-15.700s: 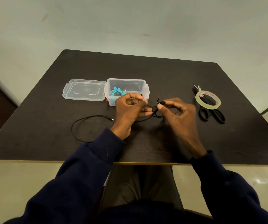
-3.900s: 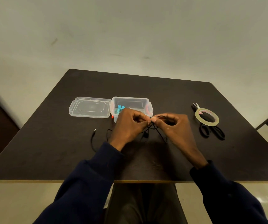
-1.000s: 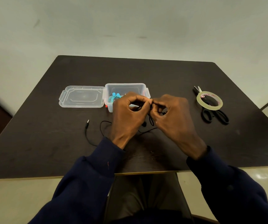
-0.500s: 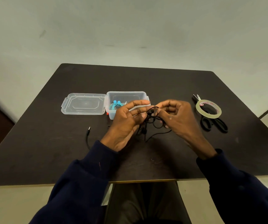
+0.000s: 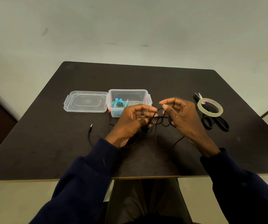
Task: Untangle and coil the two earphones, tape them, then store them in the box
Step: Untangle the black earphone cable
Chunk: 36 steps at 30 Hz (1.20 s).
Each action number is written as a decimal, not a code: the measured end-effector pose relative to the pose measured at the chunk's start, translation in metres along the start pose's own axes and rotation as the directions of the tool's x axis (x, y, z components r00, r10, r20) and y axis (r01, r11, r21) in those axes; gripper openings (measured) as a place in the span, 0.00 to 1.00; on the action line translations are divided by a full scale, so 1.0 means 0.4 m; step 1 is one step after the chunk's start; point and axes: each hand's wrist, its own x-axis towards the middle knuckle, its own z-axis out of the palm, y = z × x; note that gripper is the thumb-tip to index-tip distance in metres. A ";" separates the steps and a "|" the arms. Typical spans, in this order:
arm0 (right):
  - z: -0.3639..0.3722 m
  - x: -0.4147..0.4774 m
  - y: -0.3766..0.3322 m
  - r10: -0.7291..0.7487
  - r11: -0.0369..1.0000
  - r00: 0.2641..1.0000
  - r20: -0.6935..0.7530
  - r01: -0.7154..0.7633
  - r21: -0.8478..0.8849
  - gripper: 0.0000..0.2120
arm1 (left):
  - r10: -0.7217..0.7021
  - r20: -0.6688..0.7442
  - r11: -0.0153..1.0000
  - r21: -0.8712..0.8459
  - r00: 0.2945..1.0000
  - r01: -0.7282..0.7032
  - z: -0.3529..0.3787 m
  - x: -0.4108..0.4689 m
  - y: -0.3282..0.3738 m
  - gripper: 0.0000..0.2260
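Head view: both hands hold the black earphone above the table, near the box.

Tape (image 5: 211, 114) lies on top of the scissors (image 5: 196, 96) at the right, well apart from the box (image 5: 128, 90); only the blade tips and handles show. Left hand (image 5: 130, 122) partly hides the box's near right corner. Lid (image 5: 85, 101) lies flat, touching the box's left side. The box is open, with a coiled blue earphone (image 5: 118, 104) in its left part. Left fingers are curled round the black earphone (image 5: 160, 117). The right hand (image 5: 183, 117) pinches a strand between thumb and forefinger, other fingers loosely spread with loops across them. A tangle hangs between the hands, and one loop sags to the table (image 5: 146, 78). Plug (image 5: 91, 126) lies on the table, left of the left wrist.
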 end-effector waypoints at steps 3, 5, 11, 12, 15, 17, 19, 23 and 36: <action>-0.015 -0.002 0.008 0.002 1.000 1.000 -0.031 -0.001 0.021 0.08 | -0.056 0.000 0.997 0.045 0.998 0.056 -0.007 0.002 -0.004 0.13; -0.028 0.002 0.016 -0.021 1.000 0.999 -0.043 0.021 -0.013 0.09 | -0.133 0.047 0.991 0.017 0.990 0.133 -0.013 0.002 -0.002 0.09; -0.049 0.004 0.040 -0.090 0.995 0.994 -0.060 0.087 -0.055 0.10 | -0.190 0.222 0.973 0.172 0.956 0.154 -0.021 -0.001 -0.012 0.14; -0.053 0.004 0.047 -0.085 0.995 0.995 -0.056 0.082 -0.056 0.10 | -0.179 0.185 0.973 0.180 0.966 0.145 -0.021 0.001 -0.013 0.12; -0.068 0.005 0.073 -0.085 0.992 0.996 -0.037 0.082 -0.091 0.10 | -0.128 0.082 0.982 0.153 0.988 0.115 -0.022 0.002 -0.011 0.09; -0.076 0.004 0.089 -0.101 0.986 0.994 -0.044 0.094 -0.137 0.12 | -0.110 0.013 0.987 0.116 0.994 0.108 -0.019 0.004 -0.009 0.12; -0.083 0.001 0.099 -0.105 0.978 0.994 -0.040 0.096 -0.185 0.11 | -0.054 -0.068 0.986 0.152 0.996 0.064 -0.018 0.008 -0.012 0.11; -0.080 -0.002 0.099 -0.169 0.926 0.986 -0.001 0.159 -0.342 0.06 | 0.090 -0.090 0.947 0.317 0.992 -0.057 -0.012 0.011 -0.019 0.11; 0.004 0.004 -0.005 -0.158 0.983 0.954 0.253 0.177 -0.051 0.08 | 0.176 -0.328 0.980 0.151 0.928 -0.132 0.020 -0.003 0.009 0.11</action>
